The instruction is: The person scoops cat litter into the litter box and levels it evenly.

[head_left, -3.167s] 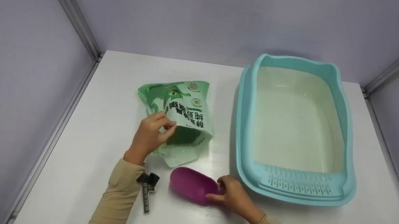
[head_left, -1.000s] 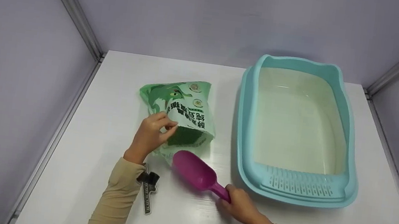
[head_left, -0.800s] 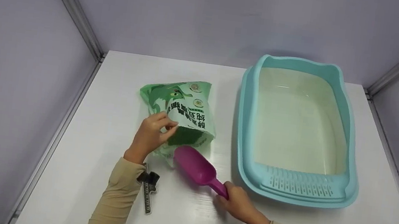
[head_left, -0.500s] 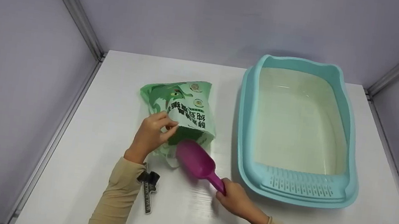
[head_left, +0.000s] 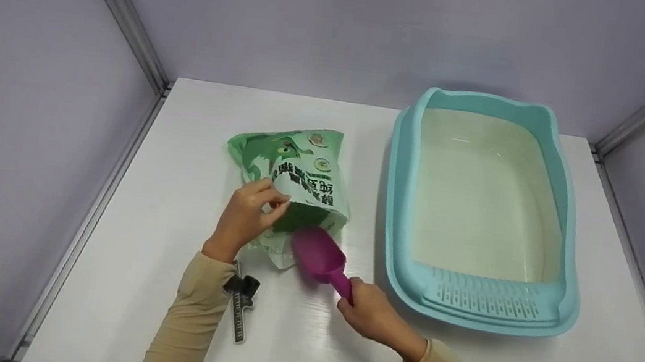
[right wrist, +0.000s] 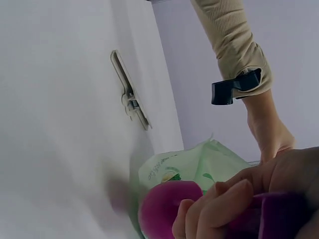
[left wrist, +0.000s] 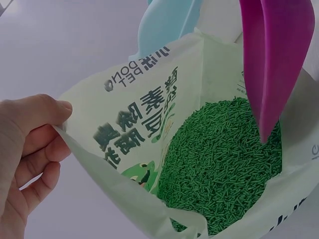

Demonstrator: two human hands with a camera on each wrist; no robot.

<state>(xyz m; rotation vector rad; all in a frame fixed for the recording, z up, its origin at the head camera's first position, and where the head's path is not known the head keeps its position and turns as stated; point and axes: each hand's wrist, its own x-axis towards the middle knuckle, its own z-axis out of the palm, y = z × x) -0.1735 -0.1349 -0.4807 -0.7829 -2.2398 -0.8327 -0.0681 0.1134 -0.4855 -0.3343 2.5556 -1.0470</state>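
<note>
A green bag (head_left: 293, 165) of dark green pellets (left wrist: 219, 154) stands on the table with its mouth facing me. My left hand (head_left: 248, 212) pinches the bag's rim between thumb and fingers, and the mouth gapes. In my right hand (head_left: 370, 312) is the handle of a magenta scoop (head_left: 318, 254). The scoop's front lies at the bag's mouth; in the left wrist view its tip hangs over the pellets, and whether it touches them I cannot tell. In the right wrist view, curled fingers (right wrist: 209, 211) wrap the handle.
A large light-blue litter box (head_left: 396, 215) with a pale, bare floor stands to the right of the bag. A long bag clip (head_left: 239, 319) lies on the white table (head_left: 299, 358) beside the left wrist. Grey-violet walls (head_left: 330, 26) enclose the table's back and sides.
My right hand has taken the scoop by its handle, lifted it and moved it forward to the bag's mouth. The left hand keeps its pinch on the rim, nearly still.
</note>
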